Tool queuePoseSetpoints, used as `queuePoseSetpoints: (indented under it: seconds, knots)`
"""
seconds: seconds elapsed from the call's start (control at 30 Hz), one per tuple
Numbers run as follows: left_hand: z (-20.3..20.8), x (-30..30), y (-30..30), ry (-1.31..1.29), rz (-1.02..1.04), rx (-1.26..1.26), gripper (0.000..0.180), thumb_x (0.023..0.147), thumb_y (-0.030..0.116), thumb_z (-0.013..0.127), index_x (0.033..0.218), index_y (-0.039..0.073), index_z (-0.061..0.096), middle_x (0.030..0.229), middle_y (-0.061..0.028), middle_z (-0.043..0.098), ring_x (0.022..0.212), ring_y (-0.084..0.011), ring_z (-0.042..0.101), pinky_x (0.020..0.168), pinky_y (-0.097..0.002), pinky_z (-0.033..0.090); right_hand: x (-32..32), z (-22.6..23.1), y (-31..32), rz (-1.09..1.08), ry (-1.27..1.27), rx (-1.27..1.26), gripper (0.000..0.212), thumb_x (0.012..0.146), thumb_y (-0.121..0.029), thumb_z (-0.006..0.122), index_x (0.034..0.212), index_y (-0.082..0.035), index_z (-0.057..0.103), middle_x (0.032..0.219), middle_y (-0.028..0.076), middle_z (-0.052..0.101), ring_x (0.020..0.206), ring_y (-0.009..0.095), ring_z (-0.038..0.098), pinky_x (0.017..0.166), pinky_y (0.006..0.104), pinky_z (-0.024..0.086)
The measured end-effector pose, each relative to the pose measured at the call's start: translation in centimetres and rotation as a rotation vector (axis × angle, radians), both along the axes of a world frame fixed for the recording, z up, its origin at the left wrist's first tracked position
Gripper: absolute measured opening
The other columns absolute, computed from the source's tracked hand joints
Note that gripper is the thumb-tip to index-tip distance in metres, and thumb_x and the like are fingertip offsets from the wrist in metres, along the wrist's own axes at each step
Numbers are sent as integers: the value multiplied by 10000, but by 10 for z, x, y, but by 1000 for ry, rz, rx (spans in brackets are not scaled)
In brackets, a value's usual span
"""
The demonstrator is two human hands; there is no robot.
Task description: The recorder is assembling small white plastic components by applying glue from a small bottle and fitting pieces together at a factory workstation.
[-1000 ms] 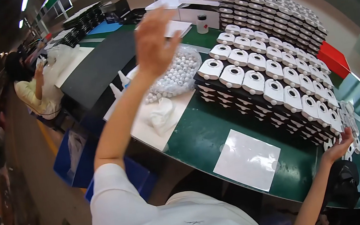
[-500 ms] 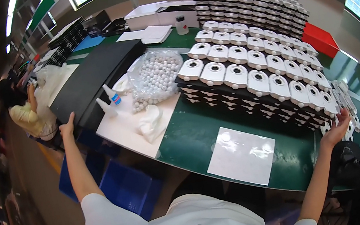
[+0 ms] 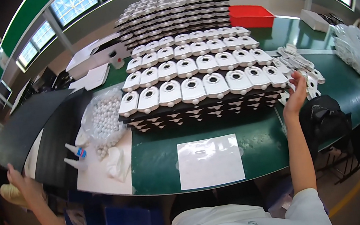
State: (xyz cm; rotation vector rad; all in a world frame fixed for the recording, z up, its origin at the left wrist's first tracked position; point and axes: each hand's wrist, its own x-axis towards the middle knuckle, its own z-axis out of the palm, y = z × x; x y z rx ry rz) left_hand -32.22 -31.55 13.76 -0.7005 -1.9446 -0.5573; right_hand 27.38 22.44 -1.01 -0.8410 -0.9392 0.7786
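My left hand [image 3: 24, 182] grips the near edge of a thin black sheet [image 3: 25, 126], which is raised and slightly bowed. Another black sheet [image 3: 55, 150] lies beneath it on the table. My right hand [image 3: 297, 93] is open, fingers stretched upward, beside the right end of stacked black trays [image 3: 204, 112]; whether it touches them I cannot tell. Rows of white plastic housings [image 3: 193, 90] with dark round holes and small white balls at their near ends cover the top tray. Loose white housings [image 3: 297, 61] are heaped just beyond my right hand.
A clear bag of white balls [image 3: 103, 113], two small bottles [image 3: 76, 151] and a crumpled white cloth [image 3: 116, 163] lie left of the trays. A white sheet [image 3: 210, 162] is in front. Behind stand more loaded trays [image 3: 173, 16] and a red bin [image 3: 252, 15]. A black bag [image 3: 324, 119] sits right.
My view has swung to the right. The black sheet in my left hand has lifted and separated from the one below. My right hand stays by the trays' right end.
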Motion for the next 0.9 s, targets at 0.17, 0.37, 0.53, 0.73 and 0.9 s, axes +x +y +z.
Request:
queuePoseSetpoints:
  seconds: [0.17,0.37,0.53,0.73,0.9]
  knots:
    - [13,-5,-8,-543,-745,862,393,883,238,518,1203,19,459,1210,-105,450,1119,-198,414,904,-325,389,-5,0,3,19,28,10,368,942,-359,343,1106,-98,545,1051,7,547,910,110,472,814,290,357]
    - [-10,17,67,-1110,-712,1049,336,862,286,558,1153,121,528,1085,-2,565,917,-162,532,732,-286,444,-3,3,1,5,36,22,355,941,-351,352,1103,-105,549,1028,-2,559,891,97,472,783,277,362]
    - [-31,103,180,-1475,-1188,902,273,905,227,503,1069,17,560,1037,-70,604,916,-178,591,850,-329,473,-2,2,2,-15,34,33,358,948,-308,342,1097,-59,551,1005,28,550,879,105,473,730,256,401]
    - [-49,141,274,-1658,-1241,662,280,913,236,491,1032,-8,559,972,-90,621,865,-183,610,788,-301,496,-3,7,-2,38,38,82,412,952,-361,295,1137,-72,524,1104,32,529,913,111,473,799,286,382]
    - [-33,160,307,-1597,-1042,471,340,927,278,442,1039,-19,565,980,-75,615,857,-147,593,786,-273,463,-13,15,-18,86,-128,235,482,958,-405,257,1256,-67,427,1216,70,496,1046,154,468,869,253,341]
